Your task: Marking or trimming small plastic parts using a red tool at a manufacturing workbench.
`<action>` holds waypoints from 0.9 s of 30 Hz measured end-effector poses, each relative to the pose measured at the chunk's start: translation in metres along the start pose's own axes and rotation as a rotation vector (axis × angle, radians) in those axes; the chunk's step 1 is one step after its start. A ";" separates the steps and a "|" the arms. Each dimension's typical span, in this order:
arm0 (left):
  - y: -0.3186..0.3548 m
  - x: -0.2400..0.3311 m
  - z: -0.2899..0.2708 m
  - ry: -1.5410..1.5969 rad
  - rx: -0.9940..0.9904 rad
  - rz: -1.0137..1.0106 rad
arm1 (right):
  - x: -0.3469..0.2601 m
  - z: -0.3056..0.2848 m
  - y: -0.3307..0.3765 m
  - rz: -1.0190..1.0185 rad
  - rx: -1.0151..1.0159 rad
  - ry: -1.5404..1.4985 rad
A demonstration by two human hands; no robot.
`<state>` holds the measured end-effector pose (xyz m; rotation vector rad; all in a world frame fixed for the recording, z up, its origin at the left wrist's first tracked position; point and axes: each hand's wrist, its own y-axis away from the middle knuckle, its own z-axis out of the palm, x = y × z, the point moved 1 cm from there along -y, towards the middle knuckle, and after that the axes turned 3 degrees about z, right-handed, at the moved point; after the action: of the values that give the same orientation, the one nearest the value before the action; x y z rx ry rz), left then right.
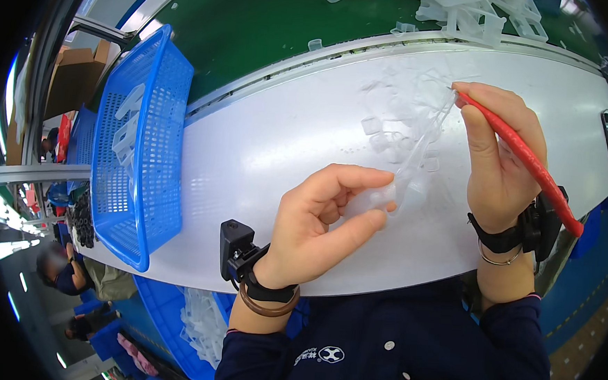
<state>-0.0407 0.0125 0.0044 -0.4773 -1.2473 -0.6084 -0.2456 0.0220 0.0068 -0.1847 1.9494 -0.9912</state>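
Note:
My left hand (326,219) pinches a translucent plastic piece (377,196) between thumb and fingers, above the white table. My right hand (505,150) is closed around a long, curved, red-handled tool (529,158). The fingertips cover its front end, so its exact kind cannot be made out. Thin, clear plastic strands (429,128) stretch between that front end and the left hand's piece. Whether they are joined to the piece is blurred. Small clear plastic scraps (384,136) lie scattered on the table beneath and beyond the hands.
A blue perforated basket (164,140) stands at the table's left, with several translucent parts inside. More translucent parts (461,15) are heaped on the green surface (258,30) beyond the white table (250,159). Below the near edge, a blue bin (164,314) holds clear pieces.

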 end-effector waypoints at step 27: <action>-0.001 -0.010 -0.006 -0.039 0.267 0.285 | -0.023 0.018 0.020 0.809 -0.529 -0.913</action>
<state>-0.0395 0.0095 -0.0070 -0.4336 -1.2477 -0.1887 -0.2139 0.0359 0.0033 -0.0941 1.1811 0.1708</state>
